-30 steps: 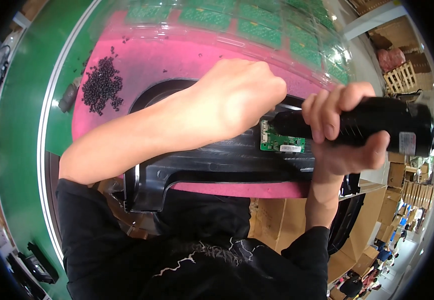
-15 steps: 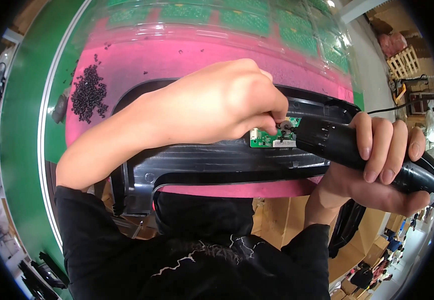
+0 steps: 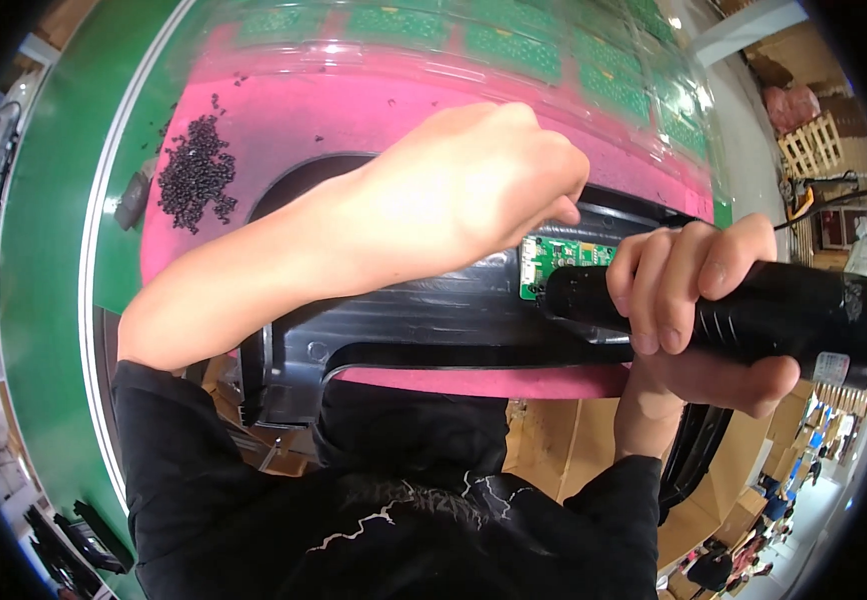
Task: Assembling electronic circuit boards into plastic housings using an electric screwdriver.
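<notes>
My right hand [image 3: 689, 285] is wrapped around a black electric screwdriver [image 3: 774, 305], which lies nearly level and points left. Its tip is at the lower left corner of a small green circuit board [image 3: 566, 252]. The board sits in a long black plastic housing [image 3: 409, 318], and the screwdriver and fingers cover part of it. Just above the board hovers my left hand [image 3: 514, 180], its fingers curled closed. Whatever those fingers may hold is hidden. On the left lies a heap of small black screws [image 3: 197, 175].
A pink mat [image 3: 264, 115] lies under the housing on a green table [image 3: 54, 250]. Clear plastic trays [image 3: 354, 55] with green boards stand along the far side. Beside the screws is a dark lump [image 3: 134, 200]. A black cable [image 3: 834, 203] runs at the right. Cardboard boxes [image 3: 564, 430] stand below.
My left hand has lifted up and away from the screwdriver's tip. The screwdriver in my right hand has shifted left and down, to the board's lower left corner.
</notes>
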`<state>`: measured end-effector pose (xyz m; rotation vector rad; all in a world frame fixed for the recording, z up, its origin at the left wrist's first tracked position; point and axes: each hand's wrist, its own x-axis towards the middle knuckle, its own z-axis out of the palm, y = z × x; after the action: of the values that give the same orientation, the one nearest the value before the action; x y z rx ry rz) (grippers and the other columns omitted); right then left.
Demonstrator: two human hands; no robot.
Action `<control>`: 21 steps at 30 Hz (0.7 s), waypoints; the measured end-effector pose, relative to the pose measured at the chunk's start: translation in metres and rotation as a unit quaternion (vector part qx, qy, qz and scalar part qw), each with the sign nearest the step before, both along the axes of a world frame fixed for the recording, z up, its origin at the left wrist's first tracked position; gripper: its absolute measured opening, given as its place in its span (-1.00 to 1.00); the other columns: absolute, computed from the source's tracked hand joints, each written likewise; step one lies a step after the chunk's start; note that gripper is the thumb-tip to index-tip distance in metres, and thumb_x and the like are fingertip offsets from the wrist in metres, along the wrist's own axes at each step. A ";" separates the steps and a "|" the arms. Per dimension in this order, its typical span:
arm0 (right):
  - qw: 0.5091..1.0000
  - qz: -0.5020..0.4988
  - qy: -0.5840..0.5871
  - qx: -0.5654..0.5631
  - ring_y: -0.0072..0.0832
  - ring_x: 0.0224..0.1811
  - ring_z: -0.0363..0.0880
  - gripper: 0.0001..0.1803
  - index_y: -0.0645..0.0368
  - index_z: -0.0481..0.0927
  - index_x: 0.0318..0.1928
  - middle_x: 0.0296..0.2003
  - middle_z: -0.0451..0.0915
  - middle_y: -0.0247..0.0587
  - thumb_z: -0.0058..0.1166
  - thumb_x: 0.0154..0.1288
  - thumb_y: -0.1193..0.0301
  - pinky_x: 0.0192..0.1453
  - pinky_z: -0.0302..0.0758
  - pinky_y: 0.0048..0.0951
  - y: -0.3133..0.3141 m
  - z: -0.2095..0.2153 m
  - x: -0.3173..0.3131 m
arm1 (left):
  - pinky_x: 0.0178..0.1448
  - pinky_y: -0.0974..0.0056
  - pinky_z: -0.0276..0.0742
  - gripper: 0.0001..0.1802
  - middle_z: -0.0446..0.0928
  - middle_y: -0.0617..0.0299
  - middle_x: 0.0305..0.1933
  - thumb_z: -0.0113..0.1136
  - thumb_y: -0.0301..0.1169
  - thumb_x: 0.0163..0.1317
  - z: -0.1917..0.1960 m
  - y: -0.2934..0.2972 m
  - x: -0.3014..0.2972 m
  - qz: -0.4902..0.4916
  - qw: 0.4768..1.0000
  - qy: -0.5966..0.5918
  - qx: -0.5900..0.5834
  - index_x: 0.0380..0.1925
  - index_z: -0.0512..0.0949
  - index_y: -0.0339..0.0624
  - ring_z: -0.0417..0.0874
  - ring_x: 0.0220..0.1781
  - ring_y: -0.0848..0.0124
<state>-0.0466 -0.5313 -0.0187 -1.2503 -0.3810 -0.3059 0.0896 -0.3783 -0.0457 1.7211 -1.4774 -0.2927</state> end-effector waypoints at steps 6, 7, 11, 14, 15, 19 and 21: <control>0.998 -0.054 0.016 -0.021 -0.66 -0.75 0.33 -0.35 0.08 0.34 -0.26 -0.66 0.40 -0.51 0.29 0.05 -0.19 -0.58 0.26 -0.58 0.022 0.005 -0.001 | -0.42 0.07 0.45 -0.62 0.44 -0.06 -0.73 0.21 -0.30 0.26 0.008 -0.007 -0.006 0.027 0.996 -0.091 0.008 -0.69 0.49 -0.29 0.55 -0.59 -0.03; 0.998 -0.042 0.018 -0.031 -0.67 -0.76 0.31 -0.37 0.08 0.34 -0.27 -0.67 0.39 -0.51 0.28 0.07 -0.18 -0.58 0.26 -0.58 0.022 0.005 0.000 | -0.39 0.05 0.41 -0.60 0.43 -0.04 -0.74 0.17 -0.29 0.29 0.005 -0.004 -0.008 0.042 0.994 -0.103 -0.018 -0.70 0.49 -0.26 0.53 -0.61 -0.03; 0.996 -0.016 0.088 -0.020 -0.57 -0.60 0.34 -0.28 0.15 0.38 -0.24 -0.60 0.42 -0.39 0.43 -0.09 -0.16 -0.38 0.31 -0.46 0.029 0.012 -0.002 | -0.25 0.06 0.40 -0.67 0.47 0.00 -0.69 0.09 -0.30 0.33 0.003 0.001 -0.013 0.079 0.988 -0.130 0.013 -0.58 0.51 -0.24 0.56 -0.53 0.02; 0.996 -0.012 0.081 -0.030 -0.57 -0.57 0.34 -0.27 0.16 0.38 -0.24 -0.58 0.42 -0.38 0.42 -0.08 -0.16 -0.36 0.31 -0.47 0.026 0.011 -0.005 | -0.23 0.05 0.40 -0.75 0.51 0.01 -0.60 0.13 -0.32 0.30 0.003 -0.002 -0.015 0.072 0.991 -0.109 -0.003 -0.50 0.50 -0.26 0.59 -0.43 0.04; 0.996 -0.022 0.084 -0.030 -0.57 -0.57 0.34 -0.27 0.16 0.38 -0.24 -0.58 0.42 -0.38 0.42 -0.08 -0.17 -0.35 0.31 -0.47 0.028 0.011 -0.006 | -0.20 0.06 0.40 -0.79 0.53 0.04 -0.54 0.17 -0.34 0.25 0.003 -0.001 -0.014 0.064 0.993 -0.104 0.012 -0.48 0.50 -0.25 0.60 -0.36 0.06; 0.987 -0.127 0.084 -0.047 -0.68 -0.76 0.27 -0.26 0.09 0.34 -0.30 -0.71 0.34 -0.54 0.26 -0.02 -0.33 -0.62 0.22 -0.60 0.038 0.012 -0.005 | -0.14 0.09 0.36 -0.82 0.56 0.11 -0.40 0.28 -0.37 0.11 0.008 0.001 -0.011 0.021 0.993 -0.100 0.057 -0.45 0.48 -0.21 0.58 -0.22 0.09; 0.990 -0.114 0.071 -0.045 -0.68 -0.76 0.27 -0.25 0.09 0.34 -0.30 -0.71 0.34 -0.55 0.25 -0.03 -0.34 -0.62 0.23 -0.60 0.032 0.011 -0.006 | -0.11 0.11 0.34 -0.81 0.56 0.17 -0.40 0.30 -0.36 0.07 0.009 0.003 -0.008 -0.004 0.992 -0.096 0.081 -0.41 0.50 -0.19 0.54 -0.20 0.15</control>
<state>-0.0526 -0.4993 -0.0077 -1.3989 -0.1308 -0.3958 0.0813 -0.3748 -0.0371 1.9175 -1.6373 -0.2633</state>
